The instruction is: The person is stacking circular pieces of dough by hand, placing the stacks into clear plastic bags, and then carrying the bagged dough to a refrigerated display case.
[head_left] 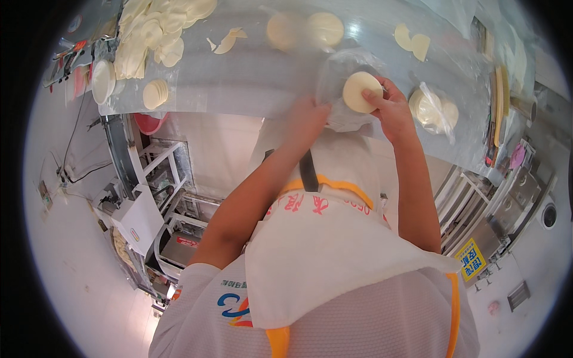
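The wrapper [355, 94] could slip or crease, I'd judge, since the right hand [394, 112] pinches it at one side only, thumb pressing on its face; the clear bag [329, 76] close by might also snag it. It lies left of the right palm, gripped between thumb and fingers, above the worktop [239, 80] near its front edge. The left hand [308, 121] blurs beside the bag; whether its fingers hold anything, I cannot tell.

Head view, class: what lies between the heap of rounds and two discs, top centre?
Pale scraps lie between the heap and the two discs, as the head view shows.
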`<state>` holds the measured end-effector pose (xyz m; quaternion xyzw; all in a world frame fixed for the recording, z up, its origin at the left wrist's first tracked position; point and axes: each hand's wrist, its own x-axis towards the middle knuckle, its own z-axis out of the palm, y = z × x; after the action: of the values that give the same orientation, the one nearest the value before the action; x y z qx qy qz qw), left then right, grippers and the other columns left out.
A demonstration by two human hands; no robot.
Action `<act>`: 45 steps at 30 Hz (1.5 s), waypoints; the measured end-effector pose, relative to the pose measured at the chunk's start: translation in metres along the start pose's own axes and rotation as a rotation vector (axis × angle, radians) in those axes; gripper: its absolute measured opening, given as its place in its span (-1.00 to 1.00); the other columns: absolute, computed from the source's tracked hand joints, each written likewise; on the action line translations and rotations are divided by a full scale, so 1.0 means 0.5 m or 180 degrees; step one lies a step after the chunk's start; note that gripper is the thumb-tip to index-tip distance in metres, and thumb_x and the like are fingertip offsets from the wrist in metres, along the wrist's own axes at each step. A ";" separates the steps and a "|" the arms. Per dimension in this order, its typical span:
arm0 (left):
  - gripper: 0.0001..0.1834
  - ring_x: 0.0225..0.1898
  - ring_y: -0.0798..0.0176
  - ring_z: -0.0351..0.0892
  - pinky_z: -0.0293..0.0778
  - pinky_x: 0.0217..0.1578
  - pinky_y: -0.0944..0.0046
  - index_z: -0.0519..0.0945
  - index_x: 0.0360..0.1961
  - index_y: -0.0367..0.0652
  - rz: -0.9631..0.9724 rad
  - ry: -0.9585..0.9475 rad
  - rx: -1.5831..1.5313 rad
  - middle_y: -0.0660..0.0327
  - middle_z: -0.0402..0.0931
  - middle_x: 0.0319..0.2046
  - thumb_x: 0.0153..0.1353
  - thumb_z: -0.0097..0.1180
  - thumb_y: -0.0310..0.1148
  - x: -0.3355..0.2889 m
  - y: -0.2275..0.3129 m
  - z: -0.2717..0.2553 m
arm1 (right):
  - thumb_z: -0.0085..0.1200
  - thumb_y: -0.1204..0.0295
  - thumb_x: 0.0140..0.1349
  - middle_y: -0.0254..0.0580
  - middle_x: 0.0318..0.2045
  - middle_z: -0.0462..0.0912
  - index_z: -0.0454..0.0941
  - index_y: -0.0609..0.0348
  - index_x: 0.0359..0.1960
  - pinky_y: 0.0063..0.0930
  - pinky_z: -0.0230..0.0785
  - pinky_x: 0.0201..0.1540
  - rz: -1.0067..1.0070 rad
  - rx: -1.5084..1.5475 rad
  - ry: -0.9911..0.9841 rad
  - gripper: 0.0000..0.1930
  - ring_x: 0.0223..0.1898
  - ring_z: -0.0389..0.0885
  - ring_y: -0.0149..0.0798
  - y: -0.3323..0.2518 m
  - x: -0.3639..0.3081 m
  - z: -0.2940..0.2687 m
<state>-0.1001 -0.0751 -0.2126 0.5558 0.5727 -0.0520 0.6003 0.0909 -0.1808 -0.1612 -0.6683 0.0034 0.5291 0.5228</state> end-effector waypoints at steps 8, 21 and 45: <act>-0.76 -0.39 0.19 0.70 0.62 -0.34 0.14 0.62 -0.29 -0.35 0.0318 0.0567 -0.0094 0.04 0.69 -0.36 0.14 0.31 -0.36 0.047 -0.058 0.019 | 0.37 0.36 0.38 -0.22 0.06 0.72 0.55 0.22 0.30 -0.34 0.55 0.16 0.0122 -0.0127 -0.0378 -0.50 0.11 0.69 -0.29 0.074 0.035 0.025; -0.52 0.11 -0.15 0.64 0.57 0.07 -0.07 0.61 -0.01 -0.29 0.2021 0.1119 0.0968 -0.05 0.62 0.07 0.15 0.44 -0.21 0.031 0.064 0.001 | 0.31 0.32 0.33 0.07 0.13 0.74 0.58 0.14 0.28 -0.15 0.52 0.23 -0.0617 -0.2270 -0.0086 -0.51 0.15 0.71 0.11 0.073 0.041 0.028; -0.77 -0.21 -0.22 0.71 0.61 -0.19 -0.04 0.71 -0.16 -0.08 0.2503 0.1269 0.1373 0.01 0.74 -0.27 0.13 0.22 -0.47 0.128 0.075 -0.040 | 0.23 0.57 0.31 0.00 0.18 0.56 0.62 -0.05 0.30 -0.01 0.52 0.20 -0.0548 -0.3744 -0.1611 -0.50 0.20 0.58 0.18 -0.011 0.068 0.007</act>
<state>-0.0651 -0.0097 -0.2320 0.8408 0.3994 0.1686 0.3243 0.1065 -0.1574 -0.1811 -0.6957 -0.4641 0.5400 0.0945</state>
